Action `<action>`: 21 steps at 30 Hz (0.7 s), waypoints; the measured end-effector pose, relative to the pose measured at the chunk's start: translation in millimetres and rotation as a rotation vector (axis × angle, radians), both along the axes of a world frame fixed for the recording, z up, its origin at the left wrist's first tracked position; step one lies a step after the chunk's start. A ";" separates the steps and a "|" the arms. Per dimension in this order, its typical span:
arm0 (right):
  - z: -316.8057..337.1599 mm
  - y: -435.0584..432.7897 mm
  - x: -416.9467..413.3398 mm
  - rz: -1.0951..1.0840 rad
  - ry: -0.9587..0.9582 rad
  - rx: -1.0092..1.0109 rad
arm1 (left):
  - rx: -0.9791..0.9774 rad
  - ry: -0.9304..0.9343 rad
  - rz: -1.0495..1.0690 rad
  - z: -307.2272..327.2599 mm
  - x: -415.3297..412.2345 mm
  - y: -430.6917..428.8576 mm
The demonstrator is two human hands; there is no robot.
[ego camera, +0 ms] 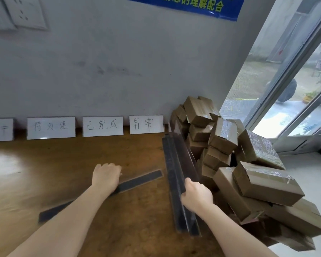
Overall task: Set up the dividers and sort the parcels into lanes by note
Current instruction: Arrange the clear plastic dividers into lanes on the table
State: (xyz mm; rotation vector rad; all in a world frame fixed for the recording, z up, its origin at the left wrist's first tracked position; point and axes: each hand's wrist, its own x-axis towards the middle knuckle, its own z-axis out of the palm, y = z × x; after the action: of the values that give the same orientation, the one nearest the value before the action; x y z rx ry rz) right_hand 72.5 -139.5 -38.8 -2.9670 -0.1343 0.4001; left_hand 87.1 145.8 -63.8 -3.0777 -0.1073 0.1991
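Observation:
A long dark divider strip (141, 179) lies slantwise on the wooden table (67, 160); my left hand (106, 176) rests on its middle with curled fingers over its far edge. My right hand (196, 195) grips a bundle of dark divider strips (176, 164) that runs from near the wall toward me, tilted on edge. A heap of brown cardboard parcels (228, 154) is piled at the table's right end against the bundle. White note cards (102, 126) with handwritten characters lean against the wall in a row.
The grey wall (119, 62) backs the table. A glass door or window (293, 80) stands to the right, with pale floor (308, 169) below it. Wall sockets (24, 13) sit at upper left, a blue poster (193, 4) at the top.

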 end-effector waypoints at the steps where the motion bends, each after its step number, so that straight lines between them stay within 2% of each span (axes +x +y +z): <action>1: -1.5 5.0 -1.3 0.005 0.007 0.017 | -0.041 0.017 0.016 -2.7 -2.6 8.8; 5: -8.7 29.0 -10.8 0.000 0.019 0.073 | -0.125 0.129 0.146 -12.6 -21.2 57.3; 11: -13.2 62.4 -24.3 -0.026 -0.091 0.123 | -0.155 0.269 0.229 -15.0 -44.5 109.9; 21: -24.0 104.0 -75.7 0.083 -0.118 0.194 | -0.386 0.011 0.453 -14.6 -112.8 107.0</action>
State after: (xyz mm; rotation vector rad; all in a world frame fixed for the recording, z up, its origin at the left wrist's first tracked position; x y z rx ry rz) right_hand -3.1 -35.5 -62.8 -2.7988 -0.2926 0.2082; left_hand -25.7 252.7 -78.3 -3.3774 -0.8647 0.2841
